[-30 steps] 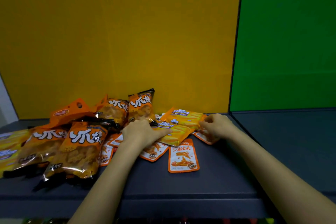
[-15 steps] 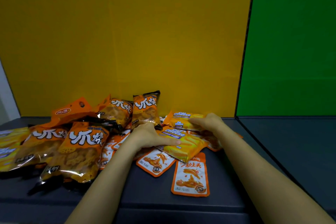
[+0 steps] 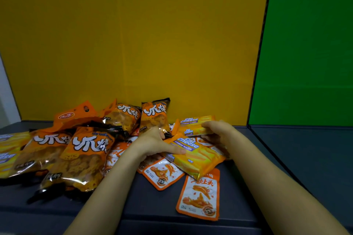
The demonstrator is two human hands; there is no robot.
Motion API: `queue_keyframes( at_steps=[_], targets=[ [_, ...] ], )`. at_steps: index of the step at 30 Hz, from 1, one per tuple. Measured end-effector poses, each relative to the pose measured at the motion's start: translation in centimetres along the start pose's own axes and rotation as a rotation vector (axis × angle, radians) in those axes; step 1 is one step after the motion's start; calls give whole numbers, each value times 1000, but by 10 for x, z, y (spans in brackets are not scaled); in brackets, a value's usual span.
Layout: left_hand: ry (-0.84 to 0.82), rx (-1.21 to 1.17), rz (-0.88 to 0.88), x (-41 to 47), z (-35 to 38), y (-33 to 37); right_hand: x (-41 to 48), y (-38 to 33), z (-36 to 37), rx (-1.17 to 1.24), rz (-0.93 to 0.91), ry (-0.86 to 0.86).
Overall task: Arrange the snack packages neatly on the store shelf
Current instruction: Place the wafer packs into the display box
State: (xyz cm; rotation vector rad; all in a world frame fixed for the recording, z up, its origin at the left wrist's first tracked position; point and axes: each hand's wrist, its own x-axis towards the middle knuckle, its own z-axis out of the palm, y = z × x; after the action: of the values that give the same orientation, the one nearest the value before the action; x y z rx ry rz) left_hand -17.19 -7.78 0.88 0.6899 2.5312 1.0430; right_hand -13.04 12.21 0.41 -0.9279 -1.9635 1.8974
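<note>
A dark grey shelf point(image 3: 286, 158) runs under a yellow back panel point(image 3: 133, 44), and the snack packages lie on it in a loose heap, not yet in rows. The left hand point(image 3: 152, 144) holds the near wafer pack point(image 3: 198, 156), thumb across its top and fingers tucked beneath. The right hand point(image 3: 219, 131) curls its fingers round the end of the far wafer pack point(image 3: 193, 122).

The likely risk is a slide. The near pack is slick and tilted, held at 1 end only, so it could slip from the fingers or drag along the flat pouch point(image 3: 199, 194) below them. Just behind the left fingers, an upright bag point(image 3: 154, 116) leans on the panel, and a nudge from the knuckles could topple it. The big bags point(image 3: 84, 160) left of the fingers overlap loosely and may shift too.

Compared with 1 s ago, the right hand has left the small pouches for the far pack, and the near pack now overhangs the flat pouch's top edge.
</note>
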Motion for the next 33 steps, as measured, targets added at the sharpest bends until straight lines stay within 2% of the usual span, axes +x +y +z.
queue_keyframes(
  at_steps=[4, 12, 22, 28, 33],
  targets=[
    [-64, -164, 14, -3, 3, 3, -7, -1, -17, 130, -21, 25],
    [-215, -149, 25, -4, 1, 9, -36, 3, -61, 292, -91, 110],
    [-376, -289, 118, -5, -5, 2, -90, 23, -92, 488, -166, 135],
    [-359, -340, 149, -6, -5, 2, -112, 41, -102, 541, -179, 166],
    [-253, -489, 168, -12, -9, 11, -137, 52, -130, 557, -213, 178]
  ],
)
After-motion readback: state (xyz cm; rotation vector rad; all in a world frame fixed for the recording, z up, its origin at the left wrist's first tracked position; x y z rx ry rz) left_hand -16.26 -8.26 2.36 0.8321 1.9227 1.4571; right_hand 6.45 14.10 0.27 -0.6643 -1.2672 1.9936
